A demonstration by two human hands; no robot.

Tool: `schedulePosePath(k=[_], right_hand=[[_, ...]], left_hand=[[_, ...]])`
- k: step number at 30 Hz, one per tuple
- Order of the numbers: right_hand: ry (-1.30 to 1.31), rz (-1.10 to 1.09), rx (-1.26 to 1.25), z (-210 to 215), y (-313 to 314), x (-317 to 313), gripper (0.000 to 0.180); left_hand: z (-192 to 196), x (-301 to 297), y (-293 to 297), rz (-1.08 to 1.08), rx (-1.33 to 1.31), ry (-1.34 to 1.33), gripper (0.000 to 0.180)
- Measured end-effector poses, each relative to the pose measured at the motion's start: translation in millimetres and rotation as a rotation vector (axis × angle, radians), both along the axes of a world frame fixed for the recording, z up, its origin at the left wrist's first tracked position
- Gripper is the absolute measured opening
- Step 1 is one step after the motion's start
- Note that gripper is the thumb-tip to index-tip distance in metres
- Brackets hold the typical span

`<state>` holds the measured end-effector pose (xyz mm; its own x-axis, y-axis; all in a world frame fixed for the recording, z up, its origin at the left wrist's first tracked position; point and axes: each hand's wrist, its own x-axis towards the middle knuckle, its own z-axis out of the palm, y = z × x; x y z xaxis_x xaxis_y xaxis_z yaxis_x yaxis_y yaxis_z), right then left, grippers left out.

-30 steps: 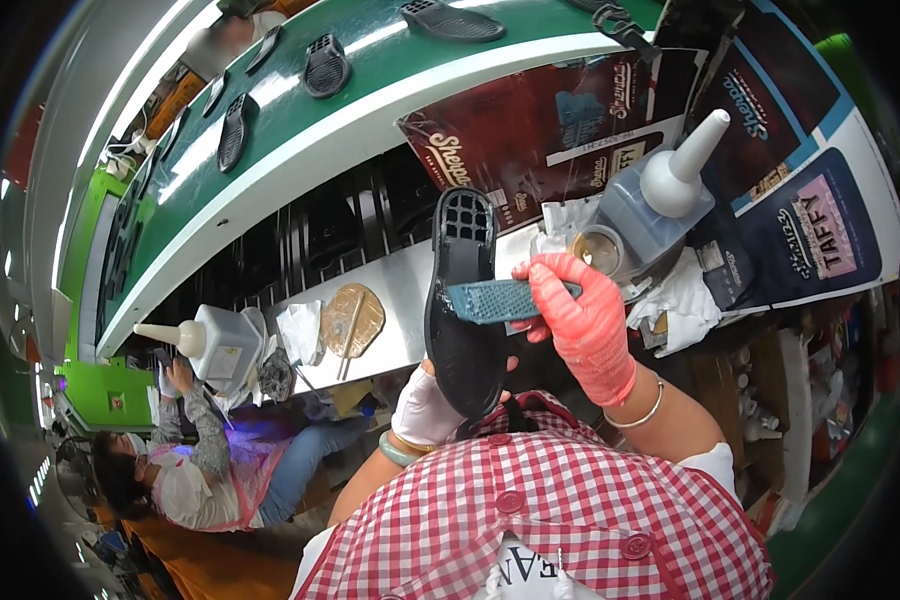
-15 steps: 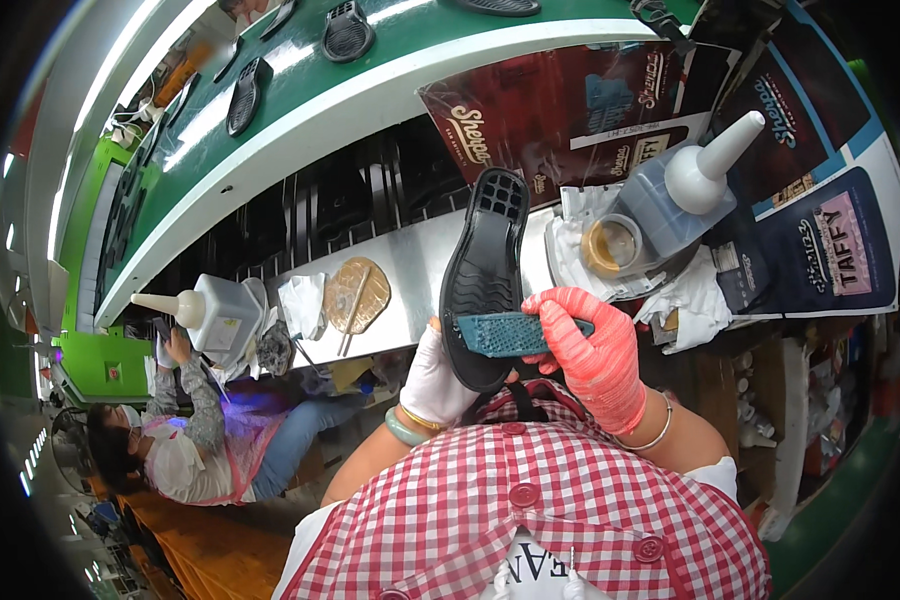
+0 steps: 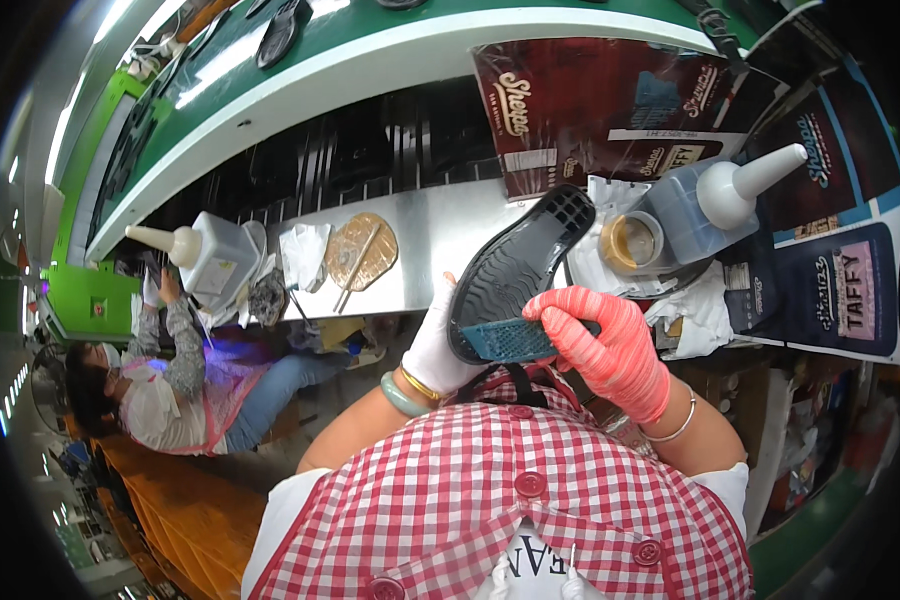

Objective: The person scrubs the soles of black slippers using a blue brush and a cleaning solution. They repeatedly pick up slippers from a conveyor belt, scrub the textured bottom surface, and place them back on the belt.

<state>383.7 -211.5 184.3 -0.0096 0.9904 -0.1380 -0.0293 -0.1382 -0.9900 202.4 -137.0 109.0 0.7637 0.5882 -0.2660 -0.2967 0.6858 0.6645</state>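
Note:
My left hand (image 3: 438,352), in a white glove, grips a black shoe sole (image 3: 515,268) by its near left edge. The sole slants up and to the right, its ridged inner side facing me. My right hand (image 3: 612,348), in a coral-pink knit glove, pinches a teal brush (image 3: 508,338) with a textured, block-shaped head. The brush lies across the near end of the sole and touches it. The fingers of my left hand behind the sole are hidden.
A metal bench holds a round brown disc (image 3: 355,275) with sticks, a small jar of yellowish stuff (image 3: 627,243) and a nozzle bottle (image 3: 705,205). Another nozzle bottle (image 3: 218,262) stands left, near a seated co-worker (image 3: 175,395). Soles lie on the green belt (image 3: 355,35) beyond.
The sole's far end has swung to the right and the sole now slants. The teal brush remains pressed across its near end, in my right hand. The whole view has shifted slightly.

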Motion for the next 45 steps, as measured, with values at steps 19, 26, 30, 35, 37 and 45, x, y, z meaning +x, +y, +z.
schedulePosePath(k=[19, 26, 30, 35, 37, 45], right_hand=[[0.004, 0.293, -0.341, -2, 58, -5, 0.027], [-0.028, 0.329, -0.350, -6, 56, 2, 0.021], [-0.006, 0.336, -0.346, -8, 54, 6, 0.021], [-0.046, 0.361, -0.340, -3, 52, 12, 0.020], [-0.033, 0.371, -0.339, -2, 51, 15, 0.018], [-0.184, 0.380, -0.303, 3, 45, 32, 0.020]], left_hand=[[-31, -32, 35, -0.390, -0.594, -0.089, 0.060], [-37, -42, 45, -0.295, -0.717, -0.007, 0.052], [-53, -50, 49, -0.280, -0.676, 0.100, 0.049], [-57, -54, 58, -0.351, -0.688, 0.118, 0.043], [-68, -56, 57, -0.251, -0.707, 0.258, 0.048], [-57, -53, 63, -0.324, -0.711, 0.168, 0.059]])
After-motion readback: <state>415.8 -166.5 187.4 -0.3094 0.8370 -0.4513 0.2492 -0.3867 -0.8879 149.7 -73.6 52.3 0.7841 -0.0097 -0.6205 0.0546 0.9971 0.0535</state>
